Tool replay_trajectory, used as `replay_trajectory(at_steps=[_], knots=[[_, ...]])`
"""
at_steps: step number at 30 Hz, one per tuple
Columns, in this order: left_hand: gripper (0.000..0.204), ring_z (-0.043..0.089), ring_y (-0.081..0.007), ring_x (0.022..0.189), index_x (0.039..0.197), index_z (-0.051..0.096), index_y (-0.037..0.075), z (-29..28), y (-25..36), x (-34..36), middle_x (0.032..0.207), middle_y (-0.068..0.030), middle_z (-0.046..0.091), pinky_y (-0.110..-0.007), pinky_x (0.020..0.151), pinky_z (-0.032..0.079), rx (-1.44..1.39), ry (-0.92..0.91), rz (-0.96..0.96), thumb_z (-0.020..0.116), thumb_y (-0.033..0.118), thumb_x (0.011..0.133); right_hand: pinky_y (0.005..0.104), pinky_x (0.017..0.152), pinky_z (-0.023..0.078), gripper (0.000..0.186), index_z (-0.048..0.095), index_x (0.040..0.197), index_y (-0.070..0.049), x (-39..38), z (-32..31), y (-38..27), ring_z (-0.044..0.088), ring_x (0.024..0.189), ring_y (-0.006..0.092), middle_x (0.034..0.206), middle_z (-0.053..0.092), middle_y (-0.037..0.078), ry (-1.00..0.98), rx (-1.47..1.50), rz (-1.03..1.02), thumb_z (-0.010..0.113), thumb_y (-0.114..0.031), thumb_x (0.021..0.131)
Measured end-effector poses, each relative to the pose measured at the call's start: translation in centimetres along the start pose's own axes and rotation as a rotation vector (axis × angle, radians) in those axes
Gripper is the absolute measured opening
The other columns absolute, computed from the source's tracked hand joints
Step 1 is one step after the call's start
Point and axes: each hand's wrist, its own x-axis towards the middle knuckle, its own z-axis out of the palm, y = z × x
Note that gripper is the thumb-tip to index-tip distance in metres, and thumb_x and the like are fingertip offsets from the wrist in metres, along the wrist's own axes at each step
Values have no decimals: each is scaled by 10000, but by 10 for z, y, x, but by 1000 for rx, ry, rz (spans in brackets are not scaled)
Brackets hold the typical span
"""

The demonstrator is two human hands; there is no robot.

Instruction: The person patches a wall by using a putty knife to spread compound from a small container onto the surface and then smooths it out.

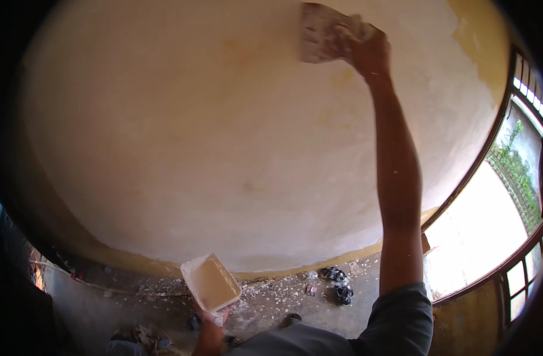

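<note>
My right arm is stretched up to the wall (194,136). In my right hand (369,52) is a wide, flat putty scraper (320,37), smeared with pale filler and held at the wall's surface. The wall carries a whitish, patchy coat, with yellowish spots showing through. Low down, my left hand (214,319) grips a pale rectangular plastic tub (193,283) from beneath and tilts it slightly. Beige residue coats the inside of the tub; how much filler it contains I cannot tell. White smears mark the fingers of my left hand.
Pale flakes and debris (259,296) litter the floor along the wall's foot. Crumpled black plastic (342,293) lies among them. To the right, a dark-framed opening (491,196) lets in bright daylight. More rubbish (146,339) sits at the lower left.
</note>
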Motion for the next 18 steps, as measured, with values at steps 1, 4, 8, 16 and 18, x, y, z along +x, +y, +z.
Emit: replay_trajectory(at_steps=[1,4,8,16,18], knots=[[617,605,-351,1046,1279,516,194,3,-1,1,1198,-70,594,-617,800,519,-33,63,-16,509,613,826,337,609,509,360,699,854,-20,11,-30,46,645,635,182,729,688,107,61,-112,87,754,-368,777],[603,592,-342,1078,1290,509,178,20,-5,-3,1214,-74,586,-592,825,512,51,69,-8,475,596,857,323,561,480,409,697,796,-6,20,-133,163,594,590,154,647,647,72,226,-444,240,769,-407,766],[597,578,-339,1118,1300,503,181,30,-4,1,1243,-70,576,-599,856,499,75,33,-19,472,589,865,387,856,520,390,584,1159,49,32,-212,213,646,989,312,1129,645,185,609,708,666,506,-278,962],[600,581,-342,1118,1304,502,201,32,-2,6,1247,-63,578,-624,839,503,135,24,-31,493,596,852,415,904,518,356,541,1205,67,73,-72,94,616,1047,292,1132,630,186,76,1210,171,551,-172,940],[602,580,-341,1120,1310,498,201,31,4,2,1252,-64,575,-622,840,503,160,32,-5,494,594,853,339,705,532,213,571,1068,47,-11,-34,35,603,805,214,957,607,121,201,1081,638,399,-9,955]])
